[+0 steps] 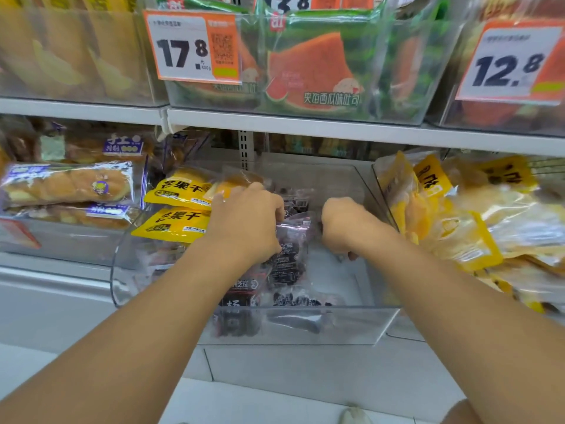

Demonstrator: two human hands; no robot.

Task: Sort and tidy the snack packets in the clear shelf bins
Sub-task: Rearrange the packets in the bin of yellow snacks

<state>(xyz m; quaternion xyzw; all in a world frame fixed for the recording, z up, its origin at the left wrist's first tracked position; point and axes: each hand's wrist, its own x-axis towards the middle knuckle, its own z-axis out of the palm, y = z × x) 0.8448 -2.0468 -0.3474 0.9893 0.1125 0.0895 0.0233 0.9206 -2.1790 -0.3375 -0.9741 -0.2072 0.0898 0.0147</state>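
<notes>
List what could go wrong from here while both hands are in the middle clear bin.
The left hand grips a dark see-through packet beside two stacked yellow-labelled packets at the clear plastic bin's left edge; a tug might knock them out. The right hand, near the crowded yellow packets next door, could disturb them.

Both hands reach into the clear bin [305, 325] at centre. Left hand [244, 221] grips a dark packet [290, 249]; right hand [345, 228] is curled, contents unclear. Yellow packets [174, 206] lie at 9 o'clock, watermelon packets [308, 71] at 12 o'clock, mango packets [458, 228] at 3 o'clock.
</notes>
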